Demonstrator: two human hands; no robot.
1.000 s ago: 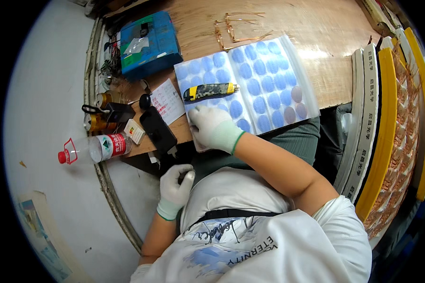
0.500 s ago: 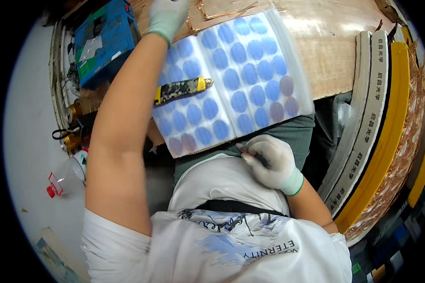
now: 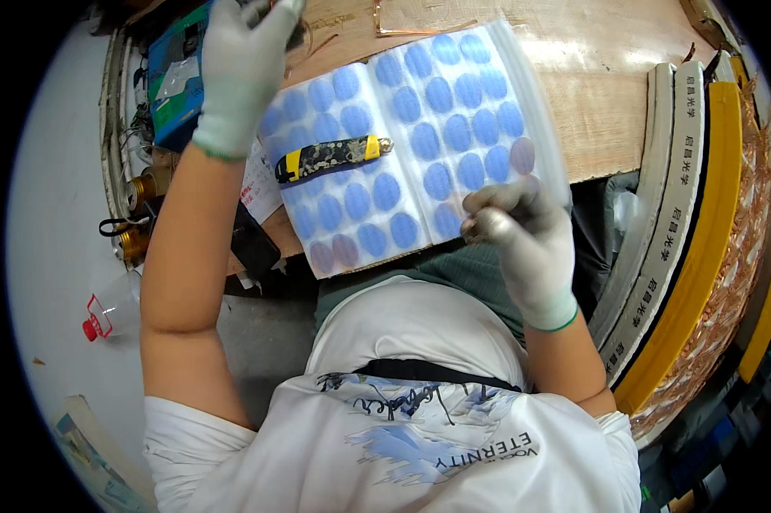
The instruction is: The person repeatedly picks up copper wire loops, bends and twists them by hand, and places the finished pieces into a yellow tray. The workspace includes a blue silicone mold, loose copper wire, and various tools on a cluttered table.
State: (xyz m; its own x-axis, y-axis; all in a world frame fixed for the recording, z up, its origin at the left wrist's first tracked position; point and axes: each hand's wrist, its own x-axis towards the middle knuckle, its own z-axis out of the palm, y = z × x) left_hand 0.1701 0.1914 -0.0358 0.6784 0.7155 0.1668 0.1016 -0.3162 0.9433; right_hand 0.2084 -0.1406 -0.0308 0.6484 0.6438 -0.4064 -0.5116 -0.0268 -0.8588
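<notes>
My left hand (image 3: 244, 73), in a white glove with a green cuff, is at the far left of the bench. Its fingers are curled around something dark at the picture's top edge, too cut off to name. My right hand (image 3: 531, 248), gloved alike, hovers over the lower right of an open booklet (image 3: 411, 184) with rows of blue ovals. Its thumb and fingers pinch together; a small dark thing at the tips cannot be made out. Across the booklet's left page lies a yellow-and-black utility knife (image 3: 334, 159) with a speckled handle.
Copper-coloured wire (image 3: 394, 32) lies on the wooden bench (image 3: 595, 115) beyond the booklet. A blue box (image 3: 176, 81) stands at far left, near a black object (image 3: 253, 244). White-and-yellow curved boards (image 3: 680, 222) rise at right. A clear bottle with a red cap (image 3: 91, 330) is lower left.
My left hand has moved left, and the dark thing in it now shows. My right hand has risen from my lap to over the booklet's right page. The black object at left is now uncovered.
</notes>
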